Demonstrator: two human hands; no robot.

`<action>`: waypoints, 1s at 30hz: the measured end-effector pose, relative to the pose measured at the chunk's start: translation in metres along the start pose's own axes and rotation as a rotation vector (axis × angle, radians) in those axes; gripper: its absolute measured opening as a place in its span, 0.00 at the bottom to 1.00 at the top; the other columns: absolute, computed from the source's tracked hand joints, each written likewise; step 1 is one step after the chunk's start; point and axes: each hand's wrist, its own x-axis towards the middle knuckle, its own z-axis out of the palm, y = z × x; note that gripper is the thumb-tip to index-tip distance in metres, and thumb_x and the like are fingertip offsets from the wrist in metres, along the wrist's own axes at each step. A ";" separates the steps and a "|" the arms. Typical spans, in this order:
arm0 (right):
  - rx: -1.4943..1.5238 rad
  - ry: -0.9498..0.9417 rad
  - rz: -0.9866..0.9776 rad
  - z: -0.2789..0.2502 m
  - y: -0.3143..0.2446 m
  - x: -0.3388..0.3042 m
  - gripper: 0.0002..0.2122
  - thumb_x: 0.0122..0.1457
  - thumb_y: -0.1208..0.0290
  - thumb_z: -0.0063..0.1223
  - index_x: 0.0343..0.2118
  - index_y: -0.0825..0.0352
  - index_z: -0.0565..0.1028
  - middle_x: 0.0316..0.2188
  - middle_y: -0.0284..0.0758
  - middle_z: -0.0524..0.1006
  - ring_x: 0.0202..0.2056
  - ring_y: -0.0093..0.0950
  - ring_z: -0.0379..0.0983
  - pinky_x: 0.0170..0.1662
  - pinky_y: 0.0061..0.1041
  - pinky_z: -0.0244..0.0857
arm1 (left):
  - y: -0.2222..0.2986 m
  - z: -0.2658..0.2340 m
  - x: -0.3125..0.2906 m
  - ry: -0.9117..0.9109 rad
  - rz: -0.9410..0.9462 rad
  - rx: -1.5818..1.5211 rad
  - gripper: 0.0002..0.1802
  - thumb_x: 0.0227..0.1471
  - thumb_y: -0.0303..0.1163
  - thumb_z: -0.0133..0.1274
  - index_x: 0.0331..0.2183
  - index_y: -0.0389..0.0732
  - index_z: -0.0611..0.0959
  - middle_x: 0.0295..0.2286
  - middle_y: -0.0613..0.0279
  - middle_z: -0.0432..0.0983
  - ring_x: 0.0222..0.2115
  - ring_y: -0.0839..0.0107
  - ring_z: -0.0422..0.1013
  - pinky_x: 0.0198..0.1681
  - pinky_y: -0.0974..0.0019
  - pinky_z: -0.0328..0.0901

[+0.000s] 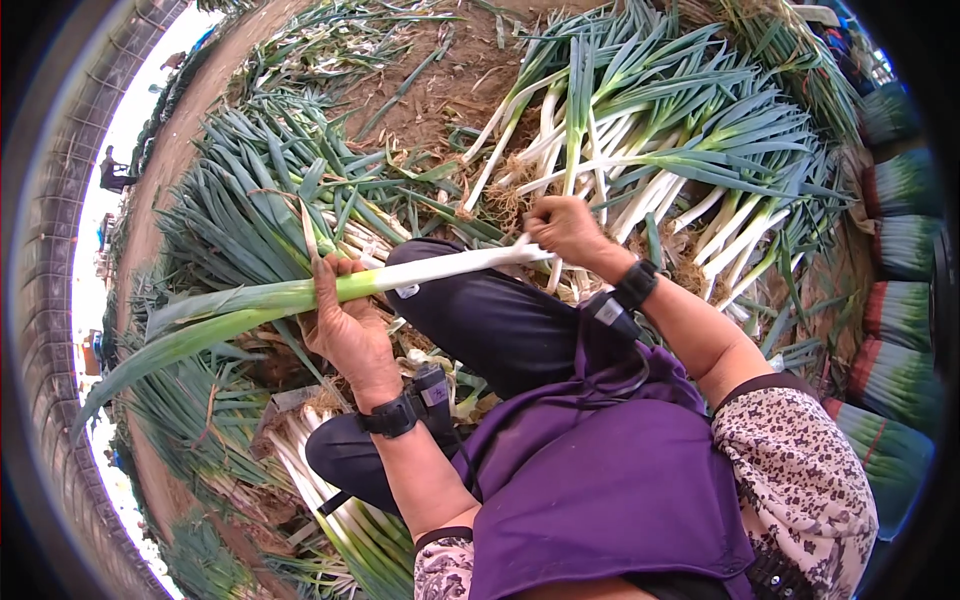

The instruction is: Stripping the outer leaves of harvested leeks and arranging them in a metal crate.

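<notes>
A long leek [445,265] lies slantwise over my bent knee, its green leaves drooping to the left and its white end to the right. My left hand [345,325] is closed round the pale green part of the stalk, thumb on the near top side. At the white end, my right hand [570,235] makes a closed pinch on a short, pale, split-off piece of the leek; the fingertips are partly hidden. Just beyond that hand lie many rooted leeks [630,170], white stalks toward me. Another green-leaved heap of leeks [250,210] is beyond my left hand.
Trimmed-looking leeks [350,520] with white and green stalks lie by my left knee. Bundled leeks [895,380] in clear wrapping are stacked along the right. Leaf scraps [330,45] litter the brown soil [430,95] ahead. A curved, ribbed wall [60,300] runs along the far left.
</notes>
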 end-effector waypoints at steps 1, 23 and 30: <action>-0.042 0.076 0.180 -0.014 0.017 -0.003 0.04 0.51 0.77 0.55 0.24 0.70 0.78 0.19 0.35 0.78 0.20 0.19 0.70 0.22 0.20 0.65 | 0.002 -0.001 0.001 0.035 0.015 0.000 0.11 0.51 0.29 0.60 0.35 0.35 0.78 0.30 0.63 0.75 0.32 0.73 0.72 0.45 0.63 0.70; 0.965 -0.471 0.561 0.080 -0.096 -0.007 0.07 0.59 0.67 0.56 0.33 0.65 0.74 0.19 0.26 0.69 0.14 0.14 0.59 0.16 0.16 0.52 | -0.018 0.024 0.014 0.124 0.032 -0.269 0.09 0.51 0.33 0.60 0.27 0.40 0.77 0.21 0.68 0.69 0.24 0.75 0.67 0.34 0.68 0.68; 1.024 -0.336 0.418 0.070 -0.028 -0.012 0.07 0.61 0.70 0.48 0.29 0.67 0.74 0.21 0.29 0.72 0.18 0.17 0.64 0.21 0.17 0.61 | -0.008 0.003 0.023 0.108 -0.041 -0.337 0.16 0.55 0.39 0.56 0.22 0.42 0.71 0.20 0.67 0.66 0.24 0.70 0.65 0.39 0.65 0.65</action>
